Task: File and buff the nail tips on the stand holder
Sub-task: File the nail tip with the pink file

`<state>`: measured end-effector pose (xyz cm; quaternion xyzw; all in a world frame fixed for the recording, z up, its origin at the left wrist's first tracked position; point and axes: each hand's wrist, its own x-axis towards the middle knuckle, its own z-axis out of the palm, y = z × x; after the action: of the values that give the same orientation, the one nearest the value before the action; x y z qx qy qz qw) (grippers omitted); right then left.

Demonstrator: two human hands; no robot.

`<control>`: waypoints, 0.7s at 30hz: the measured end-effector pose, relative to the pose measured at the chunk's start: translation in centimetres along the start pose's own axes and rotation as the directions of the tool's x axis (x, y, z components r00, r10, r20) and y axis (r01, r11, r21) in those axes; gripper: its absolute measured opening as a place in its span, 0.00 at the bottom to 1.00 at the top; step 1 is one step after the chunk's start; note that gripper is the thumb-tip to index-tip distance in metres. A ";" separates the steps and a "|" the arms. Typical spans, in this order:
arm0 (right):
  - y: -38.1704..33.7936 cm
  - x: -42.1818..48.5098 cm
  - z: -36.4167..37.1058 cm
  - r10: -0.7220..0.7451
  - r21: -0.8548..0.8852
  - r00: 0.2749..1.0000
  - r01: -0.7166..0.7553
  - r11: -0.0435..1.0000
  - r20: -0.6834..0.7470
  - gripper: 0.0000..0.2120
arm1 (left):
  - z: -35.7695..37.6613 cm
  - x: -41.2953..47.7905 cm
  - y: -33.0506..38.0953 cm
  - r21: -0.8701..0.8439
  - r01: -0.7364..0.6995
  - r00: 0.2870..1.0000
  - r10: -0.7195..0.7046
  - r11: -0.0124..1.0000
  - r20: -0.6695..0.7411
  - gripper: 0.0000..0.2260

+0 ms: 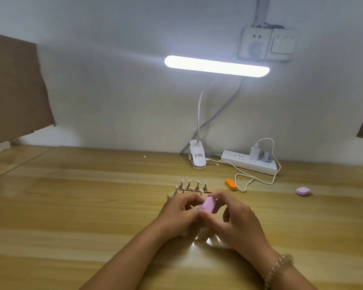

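A stand holder [192,188] with several clear nail tips on small metal pegs sits on the wooden table, just beyond my hands. My right hand [237,222] pinches a small pink buffer block [271,205] between thumb and fingers. My left hand [180,214] has its fingers curled and pinches something small against the block; it is blurred and mostly hidden, and looks like a nail tip on its peg. Both hands hover close together in front of the stand.
An orange buffer block [231,184] lies right of the stand. Another pink block [302,191] lies far right. A white clip lamp [198,158], a power strip [249,162] and a looping white cable [245,181] sit at the back. Cardboard [15,86] stands at the left.
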<state>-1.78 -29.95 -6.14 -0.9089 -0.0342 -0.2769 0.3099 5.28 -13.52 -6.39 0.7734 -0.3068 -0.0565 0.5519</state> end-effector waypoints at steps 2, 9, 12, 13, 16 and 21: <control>0.5 0.2 -0.2 0.025 -0.002 0.999 -0.025 1.000 -0.038 0.20 | 0.0 -0.1 0.1 0.031 -0.020 1.000 0.020 0.999 -0.002 0.10; 0.2 0.2 0.0 -0.005 0.038 1.000 0.006 0.999 -0.011 0.23 | 0.0 -0.2 0.5 0.068 -0.015 1.000 0.015 0.998 -0.006 0.10; 0.2 0.1 -0.2 -0.022 0.007 0.999 0.022 1.000 -0.030 0.20 | 0.1 -0.2 0.5 0.061 -0.009 1.000 0.009 0.998 -0.005 0.09; 0.1 0.0 -0.1 -0.046 0.005 0.999 0.046 0.999 -0.005 0.20 | 0.1 -0.2 0.5 0.042 0.000 1.000 0.000 0.999 -0.004 0.10; 0.2 0.4 -0.3 0.037 0.093 0.999 -0.037 0.995 0.003 0.15 | 0.0 -0.2 0.4 0.027 -0.021 1.000 0.021 0.999 -0.003 0.10; 0.2 0.1 -0.7 0.054 0.180 0.996 -0.041 0.983 -0.067 0.12 | 0.1 -0.1 0.4 -0.003 -0.044 0.999 0.044 0.999 -0.013 0.06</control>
<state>-1.97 -30.56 -5.69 -0.8677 -0.0259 -0.2975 0.3974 5.00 -13.58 -6.10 0.7659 -0.3203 -0.0398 0.5561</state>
